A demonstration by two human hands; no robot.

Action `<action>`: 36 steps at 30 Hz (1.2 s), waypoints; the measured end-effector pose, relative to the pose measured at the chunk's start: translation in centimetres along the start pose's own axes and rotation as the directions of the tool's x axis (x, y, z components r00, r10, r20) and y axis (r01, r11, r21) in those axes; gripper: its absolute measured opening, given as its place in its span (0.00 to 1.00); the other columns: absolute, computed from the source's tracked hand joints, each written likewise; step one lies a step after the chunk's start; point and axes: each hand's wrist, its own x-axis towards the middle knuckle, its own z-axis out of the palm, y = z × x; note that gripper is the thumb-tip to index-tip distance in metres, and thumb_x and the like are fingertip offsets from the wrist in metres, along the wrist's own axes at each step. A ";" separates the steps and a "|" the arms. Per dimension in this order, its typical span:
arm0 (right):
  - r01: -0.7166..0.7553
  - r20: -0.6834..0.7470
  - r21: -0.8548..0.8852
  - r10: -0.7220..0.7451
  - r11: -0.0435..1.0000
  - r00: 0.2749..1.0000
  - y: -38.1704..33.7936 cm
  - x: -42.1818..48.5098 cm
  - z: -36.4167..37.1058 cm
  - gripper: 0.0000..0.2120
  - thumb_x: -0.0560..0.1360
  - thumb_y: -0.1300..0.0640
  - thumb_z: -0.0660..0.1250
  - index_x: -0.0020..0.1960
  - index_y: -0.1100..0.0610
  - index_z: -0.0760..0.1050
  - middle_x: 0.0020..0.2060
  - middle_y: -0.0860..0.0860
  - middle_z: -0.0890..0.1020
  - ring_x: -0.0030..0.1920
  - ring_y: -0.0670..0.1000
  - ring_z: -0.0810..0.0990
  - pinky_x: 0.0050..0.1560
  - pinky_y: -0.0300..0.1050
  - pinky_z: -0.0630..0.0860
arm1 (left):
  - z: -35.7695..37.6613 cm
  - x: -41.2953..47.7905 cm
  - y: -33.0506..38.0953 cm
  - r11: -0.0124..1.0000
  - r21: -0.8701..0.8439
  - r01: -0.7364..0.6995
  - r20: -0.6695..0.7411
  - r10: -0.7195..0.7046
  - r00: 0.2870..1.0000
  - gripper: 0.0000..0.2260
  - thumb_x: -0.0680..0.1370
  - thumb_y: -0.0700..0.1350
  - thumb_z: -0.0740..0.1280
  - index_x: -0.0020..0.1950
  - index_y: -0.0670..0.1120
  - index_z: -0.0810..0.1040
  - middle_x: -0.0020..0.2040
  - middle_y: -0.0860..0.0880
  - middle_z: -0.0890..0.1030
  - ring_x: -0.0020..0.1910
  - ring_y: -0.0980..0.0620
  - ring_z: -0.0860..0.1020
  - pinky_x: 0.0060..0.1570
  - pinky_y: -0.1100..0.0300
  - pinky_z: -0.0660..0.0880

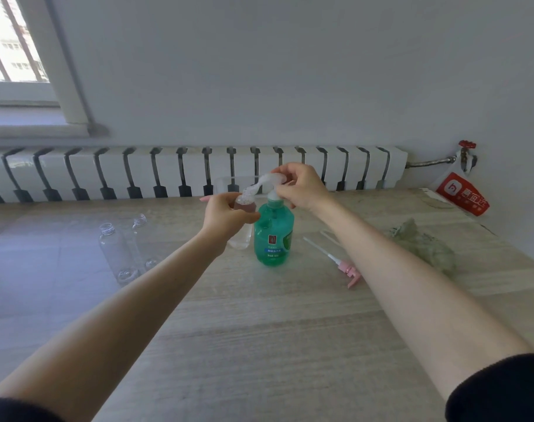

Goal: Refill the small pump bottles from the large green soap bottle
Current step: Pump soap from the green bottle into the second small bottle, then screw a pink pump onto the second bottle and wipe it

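Green soap bottle [273, 236] stands on the counter [259, 330], right under my right hand [302, 187], which pinches its pump head [270, 179]. Left hand [226, 216] grips a small bottle [240, 239], mouth at the spout. I'd hold the mouth against the nozzle and press slow, full strokes.

1. The single camera rode on the person's head and looked forward and down along both bare forearms to the wood-grain surface [259, 345].
2. It faced the white radiator [198, 175] and the grey wall [290, 71], with a window [13, 47] at the upper left.
3. It sat close, at arm's reach. The left hand [226, 217], round a small clear bottle [241, 239], and the right hand [302, 187], on the green soap bottle's [273, 236] pump head [271, 180], met mid-frame.
4. Its wide lens bowed the radiator's top line and caught dark sleeves [500, 391] in the bottom corners.
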 end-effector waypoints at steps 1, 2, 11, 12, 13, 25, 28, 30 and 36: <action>0.012 -0.013 -0.027 -0.012 1.000 1.000 0.0 -0.1 -0.2 0.14 0.72 0.64 0.67 0.57 0.57 0.76 0.48 0.51 0.78 0.42 0.47 0.77 0.30 0.34 0.73 | 0.1 -0.1 0.0 1.000 -0.004 0.003 0.001 -0.003 1.000 0.17 0.70 0.35 0.74 0.57 0.41 0.78 0.49 0.48 0.81 0.50 0.51 0.79 0.55 0.57 0.74; 0.020 -0.024 -0.024 -0.021 1.000 0.999 -0.1 -0.1 -0.3 0.15 0.71 0.65 0.68 0.57 0.58 0.77 0.48 0.51 0.79 0.44 0.48 0.78 0.33 0.34 0.76 | 0.1 -0.2 -0.1 1.000 -0.004 0.007 0.004 -0.007 1.000 0.17 0.70 0.35 0.74 0.57 0.41 0.78 0.49 0.47 0.81 0.51 0.50 0.79 0.54 0.57 0.74; 0.049 -0.054 -0.127 -0.056 0.991 0.997 0.1 0.7 -2.4 0.19 0.70 0.65 0.72 0.60 0.61 0.78 0.53 0.54 0.81 0.53 0.50 0.80 0.57 0.45 0.77 | 0.5 -1.0 -0.1 1.000 0.018 0.005 0.041 -0.006 0.999 0.20 0.69 0.33 0.74 0.59 0.42 0.78 0.46 0.51 0.81 0.47 0.54 0.79 0.54 0.57 0.74; 0.056 -0.053 -0.128 -0.063 0.990 0.997 0.2 0.9 -2.7 0.19 0.70 0.65 0.71 0.60 0.61 0.77 0.54 0.54 0.81 0.54 0.50 0.79 0.58 0.44 0.77 | 0.6 -1.1 -0.2 1.000 0.013 0.008 0.047 -0.009 0.999 0.20 0.68 0.33 0.74 0.59 0.43 0.78 0.46 0.52 0.81 0.47 0.55 0.79 0.54 0.57 0.74; 0.062 -0.051 -0.123 -0.069 0.990 0.996 0.2 1.0 -3.1 0.19 0.70 0.66 0.71 0.61 0.61 0.77 0.55 0.54 0.81 0.54 0.50 0.79 0.57 0.43 0.77 | 0.6 -1.1 -0.2 1.000 0.008 0.009 0.052 -0.010 0.999 0.21 0.68 0.33 0.74 0.60 0.43 0.78 0.46 0.52 0.81 0.47 0.55 0.79 0.55 0.57 0.73; -0.009 -0.169 -0.159 -0.018 0.987 0.985 2.0 0.8 -3.4 0.22 0.73 0.67 0.64 0.66 0.57 0.71 0.55 0.49 0.75 0.52 0.47 0.75 0.53 0.40 0.74 | 1.4 -1.6 -0.1 1.000 0.004 0.008 0.135 -0.009 0.991 0.18 0.69 0.33 0.74 0.58 0.42 0.79 0.45 0.51 0.82 0.45 0.56 0.79 0.57 0.52 0.75; -0.133 -0.365 -0.254 0.032 0.958 0.930 3.5 -0.2 -3.4 0.13 0.76 0.66 0.61 0.59 0.58 0.73 0.50 0.49 0.76 0.49 0.47 0.74 0.48 0.38 0.71 | 1.6 -1.8 -0.2 1.000 0.015 0.012 0.134 -0.014 0.991 0.20 0.68 0.34 0.75 0.59 0.42 0.79 0.48 0.49 0.83 0.49 0.51 0.80 0.60 0.47 0.74; -0.343 -0.320 -0.419 0.217 0.840 0.922 5.3 -1.1 -3.5 0.06 0.77 0.64 0.61 0.51 0.60 0.74 0.43 0.51 0.76 0.41 0.48 0.75 0.41 0.40 0.72 | 1.8 -2.0 -0.2 1.000 0.023 0.014 0.132 -0.017 0.991 0.21 0.67 0.34 0.75 0.59 0.42 0.79 0.51 0.47 0.83 0.52 0.49 0.80 0.61 0.45 0.74; -0.534 -0.075 -0.751 0.755 0.387 0.652 8.2 -4.9 -3.3 0.09 0.72 0.57 0.69 0.47 0.62 0.76 0.36 0.55 0.82 0.34 0.53 0.83 0.44 0.44 0.80 | 3.2 -3.0 0.3 1.000 -0.002 0.022 0.161 -0.021 0.987 0.20 0.69 0.33 0.74 0.59 0.42 0.78 0.50 0.49 0.82 0.53 0.50 0.80 0.60 0.50 0.74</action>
